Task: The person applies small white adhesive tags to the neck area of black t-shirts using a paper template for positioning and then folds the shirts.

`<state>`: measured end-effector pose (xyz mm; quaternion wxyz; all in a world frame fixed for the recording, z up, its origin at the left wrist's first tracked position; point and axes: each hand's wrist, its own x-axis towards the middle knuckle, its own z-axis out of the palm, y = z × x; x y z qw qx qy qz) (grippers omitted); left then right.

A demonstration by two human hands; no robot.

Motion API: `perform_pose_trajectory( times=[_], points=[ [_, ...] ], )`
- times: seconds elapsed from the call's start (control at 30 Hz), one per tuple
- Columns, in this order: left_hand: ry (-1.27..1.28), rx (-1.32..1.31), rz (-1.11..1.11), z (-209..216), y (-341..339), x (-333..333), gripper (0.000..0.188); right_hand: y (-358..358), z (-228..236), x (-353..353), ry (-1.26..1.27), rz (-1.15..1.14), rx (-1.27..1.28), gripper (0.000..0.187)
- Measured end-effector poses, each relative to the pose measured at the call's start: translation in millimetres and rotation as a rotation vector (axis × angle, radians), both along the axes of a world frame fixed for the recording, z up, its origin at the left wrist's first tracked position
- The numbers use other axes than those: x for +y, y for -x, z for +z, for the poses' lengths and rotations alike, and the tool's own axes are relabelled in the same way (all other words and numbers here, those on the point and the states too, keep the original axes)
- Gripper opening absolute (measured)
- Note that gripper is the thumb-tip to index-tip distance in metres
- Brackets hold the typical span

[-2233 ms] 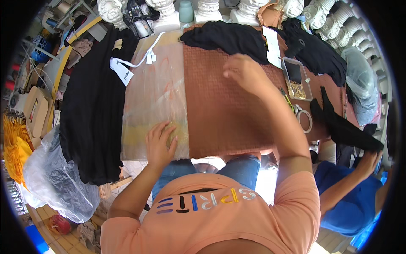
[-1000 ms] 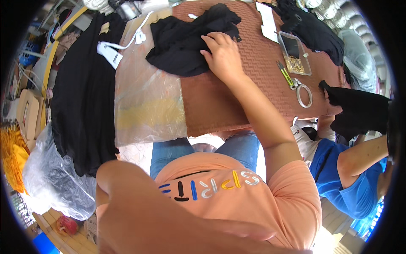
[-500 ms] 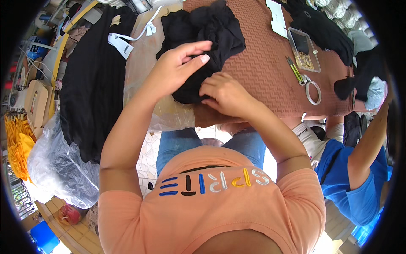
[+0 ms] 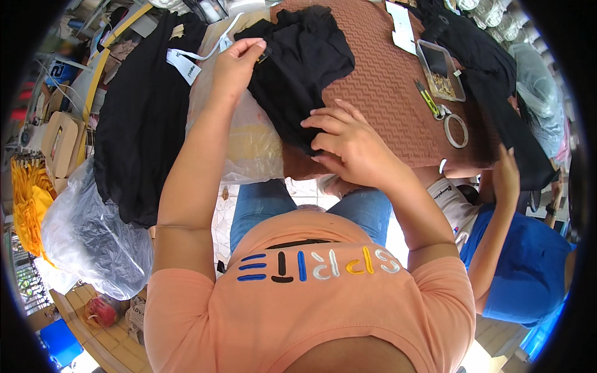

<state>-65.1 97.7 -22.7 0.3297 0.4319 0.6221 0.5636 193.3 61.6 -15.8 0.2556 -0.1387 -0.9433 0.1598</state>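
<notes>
A crumpled black garment (image 4: 298, 68) lies across the brown patterned cloth and the plastic-covered part of the table in front of me. My left hand (image 4: 241, 57) is closed in a pinch at the garment's left edge, beside a small dark tag (image 4: 264, 55) with light marks. On the near right edge of the garment rests my right hand (image 4: 348, 140), its fingers spread and the fingertips touching the fabric. What lies under those fingertips is partly hidden.
White card tags on a ribbon (image 4: 185, 65) lie near another black garment (image 4: 140, 124) at left. To the right are yellow-green snips (image 4: 426, 96), a tape roll (image 4: 456, 130) and a clear box (image 4: 459, 87) of small gold pieces. A co-worker in blue (image 4: 528, 267) handles black cloth.
My left hand has moved up and left and now pinches the garment's edge. The garment is spread flatter, and my right hand has shifted slightly right. The co-worker's cloth has moved nearer.
</notes>
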Motion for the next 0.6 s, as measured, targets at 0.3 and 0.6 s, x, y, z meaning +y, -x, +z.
perform_pose_trajectory(
  times=[0.3, 0.6],
  points=[
    [-0.119, -0.502, -0.132, 27, -18, -8, 0.021, 9, 0, 17, 0.234, -0.044, 0.229, 0.016],
    [-0.260, 0.203, 0.084, -5, -16, -7, 0.027, 54, -38, 56, 1.223, -0.213, 0.508, 0.019]
  ],
)
